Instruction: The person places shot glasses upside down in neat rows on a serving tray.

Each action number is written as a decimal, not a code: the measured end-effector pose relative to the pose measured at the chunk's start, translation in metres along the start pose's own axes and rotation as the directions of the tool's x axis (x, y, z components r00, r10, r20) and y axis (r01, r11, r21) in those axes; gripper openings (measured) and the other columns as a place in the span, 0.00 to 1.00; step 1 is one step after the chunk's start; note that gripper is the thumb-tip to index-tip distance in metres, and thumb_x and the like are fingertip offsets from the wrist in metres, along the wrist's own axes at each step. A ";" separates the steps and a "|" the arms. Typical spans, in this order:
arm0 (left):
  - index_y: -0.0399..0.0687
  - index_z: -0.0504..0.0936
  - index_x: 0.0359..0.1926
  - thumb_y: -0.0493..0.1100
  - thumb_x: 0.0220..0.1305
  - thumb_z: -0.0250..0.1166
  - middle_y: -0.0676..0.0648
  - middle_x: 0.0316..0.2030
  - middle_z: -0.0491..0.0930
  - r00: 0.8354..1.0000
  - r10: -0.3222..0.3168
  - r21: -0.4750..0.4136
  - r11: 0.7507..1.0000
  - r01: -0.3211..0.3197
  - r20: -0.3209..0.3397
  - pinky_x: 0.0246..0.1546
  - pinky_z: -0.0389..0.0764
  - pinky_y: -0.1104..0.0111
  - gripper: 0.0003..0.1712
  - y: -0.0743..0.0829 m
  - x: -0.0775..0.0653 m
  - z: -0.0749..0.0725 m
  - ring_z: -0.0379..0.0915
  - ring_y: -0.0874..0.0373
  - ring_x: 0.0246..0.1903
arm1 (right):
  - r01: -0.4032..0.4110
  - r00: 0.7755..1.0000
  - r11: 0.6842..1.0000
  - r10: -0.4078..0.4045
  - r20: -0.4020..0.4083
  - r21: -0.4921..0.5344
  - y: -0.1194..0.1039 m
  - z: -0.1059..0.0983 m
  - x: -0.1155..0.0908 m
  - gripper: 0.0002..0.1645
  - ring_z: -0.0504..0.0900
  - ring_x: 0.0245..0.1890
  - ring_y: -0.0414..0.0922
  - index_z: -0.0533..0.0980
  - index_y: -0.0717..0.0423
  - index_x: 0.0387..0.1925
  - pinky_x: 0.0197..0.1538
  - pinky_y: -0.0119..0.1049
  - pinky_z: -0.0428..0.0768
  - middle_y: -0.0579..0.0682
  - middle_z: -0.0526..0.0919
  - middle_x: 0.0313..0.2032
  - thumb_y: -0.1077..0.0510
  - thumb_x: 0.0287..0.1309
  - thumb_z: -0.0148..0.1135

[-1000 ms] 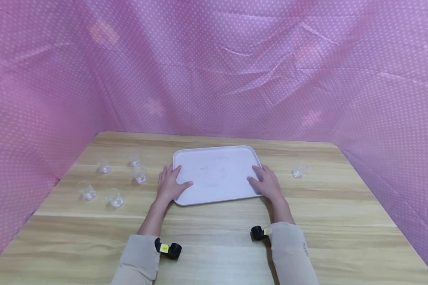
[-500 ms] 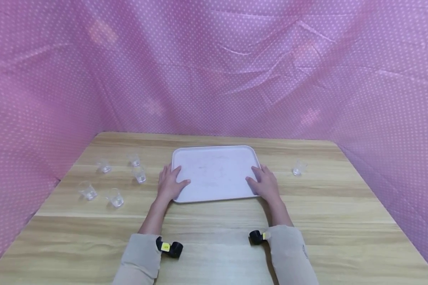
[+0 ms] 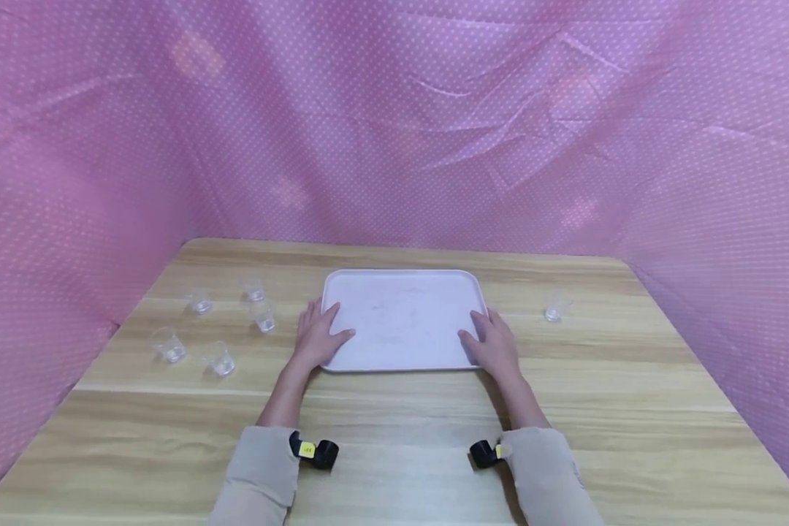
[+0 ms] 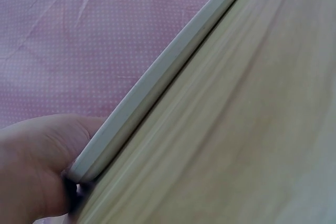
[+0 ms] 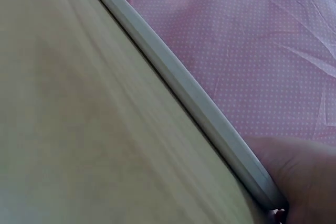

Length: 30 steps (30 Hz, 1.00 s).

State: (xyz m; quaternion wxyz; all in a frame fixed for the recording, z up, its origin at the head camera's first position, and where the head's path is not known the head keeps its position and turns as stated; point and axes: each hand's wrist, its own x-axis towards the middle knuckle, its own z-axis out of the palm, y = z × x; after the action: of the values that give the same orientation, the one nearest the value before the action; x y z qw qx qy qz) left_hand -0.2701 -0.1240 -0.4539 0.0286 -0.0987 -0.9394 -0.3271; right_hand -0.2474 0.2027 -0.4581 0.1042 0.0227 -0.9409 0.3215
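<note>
A white rectangular tray (image 3: 404,318) lies flat on the wooden table, its long front edge facing me. My left hand (image 3: 315,337) grips its left end, thumb over the rim and the other fingers spread along the outer side. At the right end my right hand (image 3: 495,345) holds it in a mirrored way, with the thumb on the tray's surface. Both wrist views show the tray's pale front edge (image 4: 152,85) running close along the tabletop. Fingers under the rim are hidden.
Several small clear cups stand on the left of the table (image 3: 394,438), the nearest cup (image 3: 220,361) left of my left hand. A single clear cup (image 3: 556,310) stands to the right of the tray. Pink dotted cloth (image 3: 394,146) hangs around the table's back and sides.
The tray has turned slightly between my hands, so its slanted front and back edges now run level across the view. My right hand has come a little nearer; both hands keep their hold.
</note>
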 end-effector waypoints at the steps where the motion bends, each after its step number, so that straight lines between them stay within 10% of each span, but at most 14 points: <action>1: 0.31 0.61 0.63 0.49 0.58 0.61 0.28 0.66 0.44 1.000 0.002 -0.003 1.000 -0.002 0.002 0.63 0.32 0.51 0.39 0.001 0.000 0.000 0.32 0.34 0.65 | -0.003 1.000 1.000 0.003 -0.003 0.000 -0.001 -0.001 -0.001 0.33 0.58 0.61 0.61 0.68 0.63 0.59 0.61 0.54 0.56 0.66 0.61 0.62 0.49 0.55 0.59; 30: 0.32 0.57 0.65 0.49 0.60 0.60 0.28 0.67 0.37 0.995 -0.025 -0.072 0.997 0.032 0.097 0.63 0.30 0.50 0.39 0.002 -0.009 -0.008 0.26 0.38 0.66 | 0.043 0.998 0.999 -0.043 -0.039 -0.003 0.003 -0.001 -0.020 0.30 0.65 0.56 0.61 0.72 0.61 0.56 0.57 0.54 0.62 0.64 0.66 0.58 0.50 0.53 0.63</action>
State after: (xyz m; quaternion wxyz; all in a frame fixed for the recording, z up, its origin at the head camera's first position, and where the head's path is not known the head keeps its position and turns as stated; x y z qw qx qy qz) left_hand -0.2611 -0.1288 -0.4478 -0.0248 -0.1017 -0.9282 -0.3569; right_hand -0.2282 0.2055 -0.4632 0.1294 0.0364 -0.9384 0.3184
